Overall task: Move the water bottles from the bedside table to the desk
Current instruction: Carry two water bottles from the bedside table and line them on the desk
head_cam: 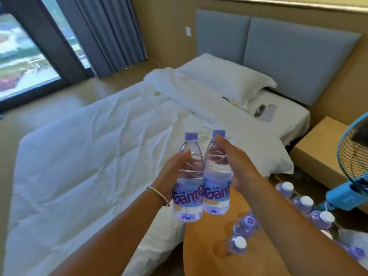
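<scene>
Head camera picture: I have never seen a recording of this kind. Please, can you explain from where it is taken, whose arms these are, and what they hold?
There is no machine here. The picture comes from one wide-angle camera worn on a person's head, looking forward and down, so the two arms reaching in from below are that person's own. The left hand, with a bracelet on its wrist, holds one water bottle. The right hand holds a second water bottle; its fingers curl round the upper part. Both bottles are upright, side by side, lifted in front of a white bed. Lower right, more water bottles lie on a wooden surface. A blue fan stands at the right edge.
</scene>
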